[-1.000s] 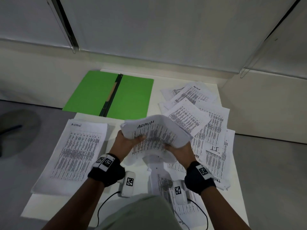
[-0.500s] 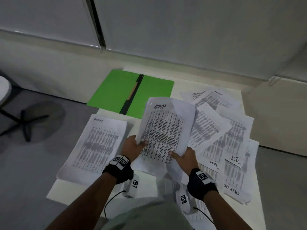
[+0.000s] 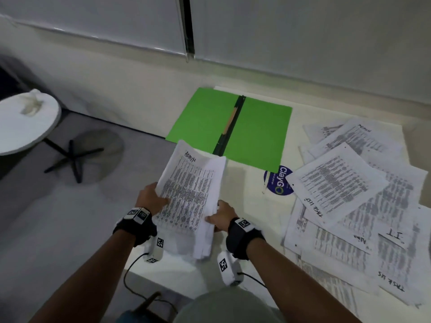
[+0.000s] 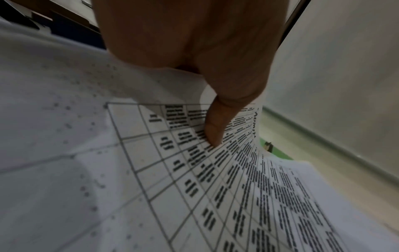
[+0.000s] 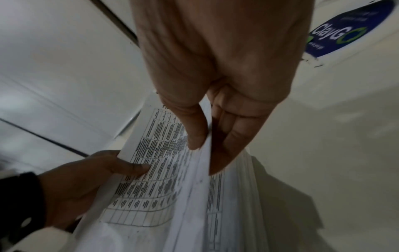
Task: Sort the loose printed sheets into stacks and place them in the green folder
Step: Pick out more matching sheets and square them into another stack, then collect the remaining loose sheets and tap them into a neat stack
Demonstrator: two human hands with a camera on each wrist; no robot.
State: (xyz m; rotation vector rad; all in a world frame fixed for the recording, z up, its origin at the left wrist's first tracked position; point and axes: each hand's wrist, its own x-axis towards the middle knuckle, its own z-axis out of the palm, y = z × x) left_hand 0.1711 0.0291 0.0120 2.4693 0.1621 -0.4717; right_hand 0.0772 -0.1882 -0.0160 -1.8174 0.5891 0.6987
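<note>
We hold the ADMIN bundle up off the desk, gathering it before filing

Our left hand (image 3: pixel 151 197) pinches the ADMIN stack (image 3: pixel 190 197) by its left edge and our right hand (image 3: pixel 221 217) clamps the right, bowing the sheets so they stay together. Beyond the stack the green folder (image 3: pixel 256 134) lies open on the desk (image 3: pixel 242 183), ready to take them; right of the folder, the unsorted sheets (image 3: pixel 349 206) sprawl.
</note>
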